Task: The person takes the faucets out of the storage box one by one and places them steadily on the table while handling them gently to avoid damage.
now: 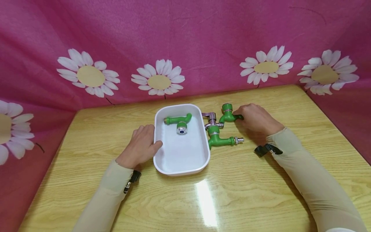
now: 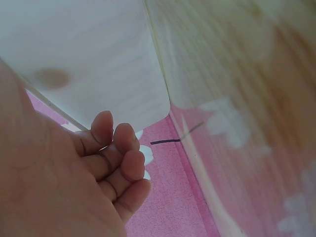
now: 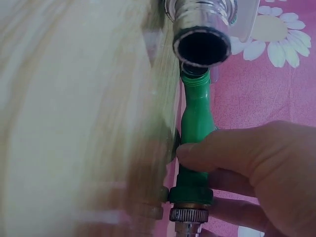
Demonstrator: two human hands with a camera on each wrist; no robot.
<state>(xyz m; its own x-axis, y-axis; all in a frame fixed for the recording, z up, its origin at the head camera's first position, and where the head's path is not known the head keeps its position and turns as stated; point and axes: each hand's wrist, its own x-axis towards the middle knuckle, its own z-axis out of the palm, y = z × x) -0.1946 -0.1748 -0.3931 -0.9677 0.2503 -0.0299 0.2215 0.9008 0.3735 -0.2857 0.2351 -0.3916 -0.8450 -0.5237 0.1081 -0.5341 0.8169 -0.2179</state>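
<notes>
A white plastic tray [image 1: 181,174] stands on the table. My left hand [image 1: 140,146] holds its left rim, thumb over the edge and fingers curled outside; in the left wrist view the fingers [image 2: 133,165] bend beside the wall. To the tray's right, my right hand [image 1: 256,117] grips a green tap [image 1: 229,116] by the end away from the tray. The right wrist view shows my thumb on this green tap's body [image 3: 197,118]. Another green tap [image 1: 221,141] with a metal nozzle and a chrome tap [image 1: 212,119] lie between that hand and the tray.
Inside the tray, a green tap [image 1: 178,120] with a round knob lies near the far end. Behind the wooden table [image 1: 246,193] hangs a pink cloth [image 1: 203,38] with white daisies, which also runs along both sides.
</notes>
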